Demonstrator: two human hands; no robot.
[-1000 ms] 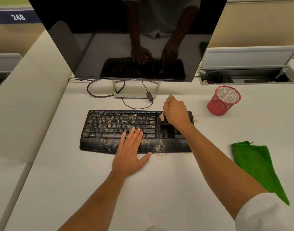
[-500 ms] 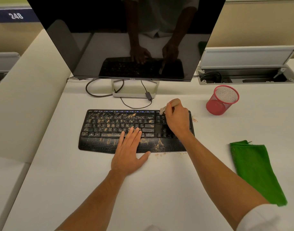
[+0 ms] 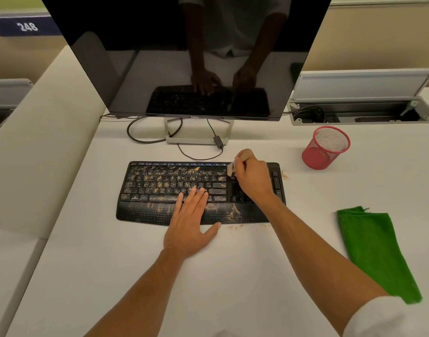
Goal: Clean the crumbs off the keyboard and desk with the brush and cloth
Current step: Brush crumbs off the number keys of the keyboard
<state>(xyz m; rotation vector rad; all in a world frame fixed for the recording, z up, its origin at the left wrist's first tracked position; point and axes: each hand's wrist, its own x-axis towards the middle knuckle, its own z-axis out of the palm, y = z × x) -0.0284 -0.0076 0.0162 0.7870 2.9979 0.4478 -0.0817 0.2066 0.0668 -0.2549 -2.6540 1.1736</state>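
So we've got our right hand (image 3: 253,177) wrapped around the little brush (image 3: 235,164), and in the last second it's shifted: a moment ago the handle stood up steeply over the key block on the right side, now it's tipped over flatter with the bristles pointing left, sitting at the top edge of the keyboard (image 3: 145,215) right where the main keys start. Our left hand (image 3: 191,223) hasn't budged, it's lying flat with fingers straight, fingertips on the bottom key row and palm over the wrist rest and desk (image 3: 111,276), pinning the board down. To us that reads like the right-hand key block is pretty much done (it looks mostly dark and clean) and we're lining up for the main keys, which are still covered in crumbs (image 3: 169,181). There's also a pile on the wrist rest, some spilled on the desk in front and a bit off the right end. The green cloth (image 3: 374,249) lies untouched off to the right, so the wiping is all still ahead
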